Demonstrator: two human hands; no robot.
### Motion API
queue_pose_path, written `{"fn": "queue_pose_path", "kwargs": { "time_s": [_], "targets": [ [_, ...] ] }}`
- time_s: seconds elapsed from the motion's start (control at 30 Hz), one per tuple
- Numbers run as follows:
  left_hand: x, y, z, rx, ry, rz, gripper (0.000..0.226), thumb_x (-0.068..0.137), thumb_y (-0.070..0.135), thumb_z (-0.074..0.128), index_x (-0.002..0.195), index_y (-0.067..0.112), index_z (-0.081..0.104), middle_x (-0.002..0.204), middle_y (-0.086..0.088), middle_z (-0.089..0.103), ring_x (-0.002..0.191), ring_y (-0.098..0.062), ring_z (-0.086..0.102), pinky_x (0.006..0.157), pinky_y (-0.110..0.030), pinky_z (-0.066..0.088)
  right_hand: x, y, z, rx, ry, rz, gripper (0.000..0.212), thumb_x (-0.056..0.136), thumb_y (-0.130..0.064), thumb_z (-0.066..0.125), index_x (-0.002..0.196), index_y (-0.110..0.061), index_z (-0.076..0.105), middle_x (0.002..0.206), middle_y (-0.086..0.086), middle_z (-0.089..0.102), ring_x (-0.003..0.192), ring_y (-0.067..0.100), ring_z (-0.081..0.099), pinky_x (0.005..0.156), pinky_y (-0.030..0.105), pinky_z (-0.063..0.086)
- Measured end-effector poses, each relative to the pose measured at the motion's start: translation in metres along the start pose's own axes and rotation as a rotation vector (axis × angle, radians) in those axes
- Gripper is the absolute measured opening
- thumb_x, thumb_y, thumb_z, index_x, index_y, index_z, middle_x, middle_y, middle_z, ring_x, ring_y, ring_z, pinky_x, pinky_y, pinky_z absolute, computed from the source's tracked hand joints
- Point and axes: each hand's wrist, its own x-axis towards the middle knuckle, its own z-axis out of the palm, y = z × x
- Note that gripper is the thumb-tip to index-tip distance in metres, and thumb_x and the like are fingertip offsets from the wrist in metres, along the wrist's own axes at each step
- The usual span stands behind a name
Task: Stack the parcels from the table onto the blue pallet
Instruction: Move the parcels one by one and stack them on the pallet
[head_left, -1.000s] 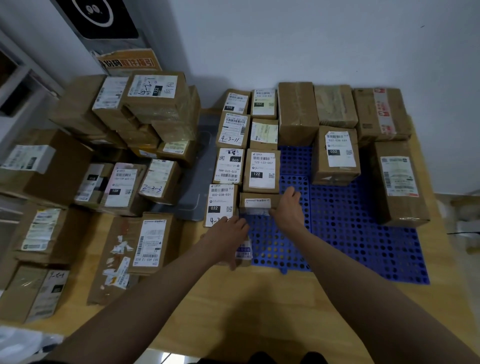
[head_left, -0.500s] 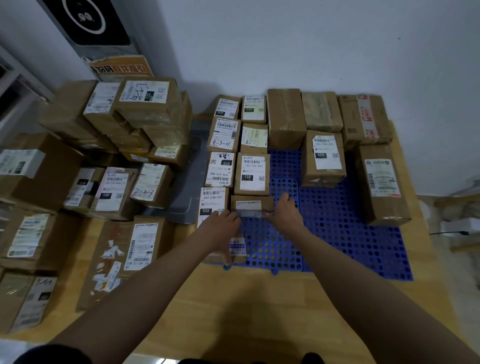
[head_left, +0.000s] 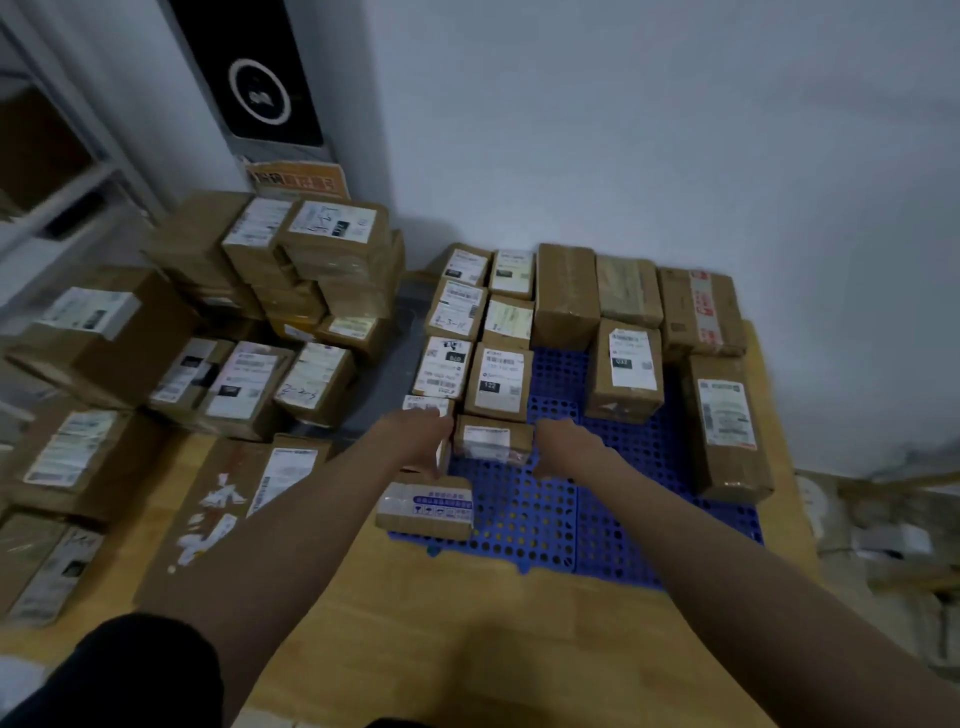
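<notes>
The blue perforated pallet (head_left: 545, 514) lies on the wooden table (head_left: 467, 623), with several brown parcels packed along its back and left side. A small flat parcel (head_left: 493, 441) with a white label sits at the front of the left rows. My left hand (head_left: 423, 441) holds its left end and my right hand (head_left: 563, 447) holds its right end, fingers curled at the edges. Part of the "032" parcel is hidden under my left hand. Another small parcel (head_left: 426, 512) with blue print lies on the pallet's front left corner.
A large pile of labelled parcels (head_left: 270, 312) covers the table's left side, and a long flat box (head_left: 228, 514) lies near my left forearm. A tall parcel (head_left: 727, 426) stands on the pallet's right edge. A white wall is behind; clutter lies on the floor at right.
My left hand left the front corner parcel and moved up to the small flat parcel's left end. My right hand stayed at its right end. The camera tilted up.
</notes>
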Motion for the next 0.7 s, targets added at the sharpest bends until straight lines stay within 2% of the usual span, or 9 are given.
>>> {"fn": "queue_pose_path", "kwargs": {
  "time_s": [0.1,0.2,0.23,0.3,0.4,0.47,0.53,0.6,0.7],
  "targets": [
    [-0.025,-0.008,0.000,-0.022,-0.012,-0.077,0.068,0.085,0.035,0.074,0.142,0.019,0.040,0.138,-0.005,0.048,0.119,-0.025,0.053,0.085,-0.034,0.048,-0.013,-0.015,-0.010,-0.066,0.000,-0.080,0.029,0.091,-0.021,0.070,0.107,-0.012,0.049,0.101,0.011,0.055,0.079,0.024,0.054,0.071,0.038,0.051],
    [-0.055,-0.013,0.010,-0.066,0.002,-0.174,0.069,0.086,0.035,0.073,0.144,0.019,0.040,0.139,-0.004,0.050,0.121,-0.024,0.054,0.088,-0.034,0.049,-0.029,-0.039,-0.012,-0.082,0.027,-0.181,0.025,0.089,-0.019,0.070,0.084,-0.017,0.045,0.078,0.004,0.045,0.060,0.017,0.043,0.054,0.030,0.039],
    [-0.066,-0.014,0.015,-0.070,0.005,-0.208,0.072,0.085,0.035,0.073,0.146,0.019,0.038,0.140,-0.004,0.050,0.121,-0.025,0.054,0.091,-0.037,0.050,-0.033,-0.049,-0.010,-0.087,0.029,-0.216,0.023,0.089,-0.018,0.069,0.084,-0.016,0.046,0.077,0.003,0.043,0.060,0.016,0.041,0.052,0.029,0.036],
    [-0.087,-0.017,0.026,-0.072,0.015,-0.254,0.079,0.084,0.035,0.073,0.149,0.017,0.033,0.139,-0.007,0.052,0.121,-0.027,0.055,0.092,-0.038,0.051,-0.040,-0.069,-0.006,-0.118,0.036,-0.277,0.018,0.089,-0.019,0.067,0.096,-0.013,0.052,0.084,0.003,0.048,0.067,0.017,0.047,0.058,0.031,0.042],
    [-0.119,-0.026,0.046,-0.088,-0.008,-0.318,0.056,0.086,0.032,0.067,0.136,0.016,0.049,0.132,-0.009,0.057,0.116,-0.027,0.057,0.092,-0.039,0.051,-0.050,-0.100,0.006,-0.120,0.084,-0.366,0.026,0.086,-0.025,0.070,0.083,-0.017,0.046,0.079,0.004,0.047,0.068,0.019,0.049,0.058,0.031,0.041],
    [-0.140,-0.033,0.061,-0.118,-0.041,-0.384,0.052,0.088,0.034,0.064,0.135,0.016,0.050,0.134,-0.008,0.054,0.117,-0.026,0.056,0.095,-0.041,0.050,-0.055,-0.120,0.016,-0.111,0.109,-0.406,0.026,0.087,-0.027,0.068,0.101,-0.015,0.051,0.095,0.005,0.053,0.085,0.023,0.056,0.064,0.033,0.043],
    [-0.160,-0.043,0.073,-0.122,-0.034,-0.441,0.060,0.089,0.041,0.063,0.141,0.016,0.044,0.140,-0.008,0.049,0.124,-0.027,0.052,0.099,-0.040,0.046,-0.059,-0.139,0.024,-0.124,0.101,-0.446,0.029,0.086,-0.026,0.066,0.108,-0.015,0.052,0.105,0.007,0.055,0.094,0.026,0.057,0.070,0.036,0.047],
    [-0.178,-0.053,0.083,-0.156,-0.029,-0.478,0.062,0.090,0.044,0.062,0.141,0.016,0.043,0.142,-0.008,0.048,0.127,-0.027,0.049,0.098,-0.039,0.044,-0.062,-0.156,0.031,-0.157,0.089,-0.479,0.022,0.087,-0.023,0.063,0.102,-0.017,0.048,0.100,0.005,0.053,0.091,0.025,0.056,0.069,0.037,0.046],
    [-0.200,-0.072,0.094,-0.182,-0.049,-0.528,0.059,0.092,0.046,0.060,0.141,0.018,0.043,0.142,-0.007,0.048,0.126,-0.025,0.050,0.096,-0.039,0.047,-0.065,-0.183,0.035,-0.154,0.091,-0.507,0.021,0.086,-0.016,0.062,0.095,-0.017,0.043,0.082,0.001,0.045,0.070,0.018,0.046,0.056,0.032,0.035]
  ]
}}
